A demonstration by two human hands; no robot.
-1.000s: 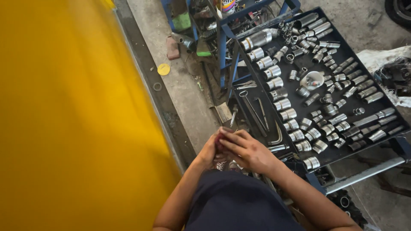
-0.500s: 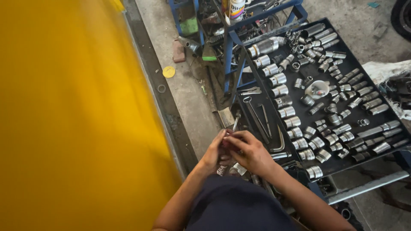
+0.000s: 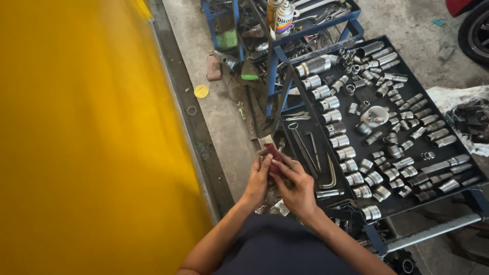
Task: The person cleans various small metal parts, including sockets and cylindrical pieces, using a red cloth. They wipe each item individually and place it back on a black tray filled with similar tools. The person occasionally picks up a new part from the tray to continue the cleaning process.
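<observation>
1. The small object [image 3: 273, 153] between the hands was dark red
2. The sockets [image 3: 346, 153] shone silver on a black tray [image 3: 438, 203]
3. The rack frame [image 3: 275, 71] was blue
4. A big panel [image 3: 76, 137] was plain yellow
5. A round yellow cap [image 3: 201, 91] lay on grey concrete [image 3: 224, 117]

Shiny polished metal sockets [image 3: 346, 153], matt dark tray [image 3: 461, 153], rough grey concrete floor [image 3: 224, 117], glossy yellow painted panel [image 3: 86, 137]

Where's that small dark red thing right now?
Low in the head view, the dark red thing sits pinched between both hands, beside the left edge of the black socket tray.
</observation>
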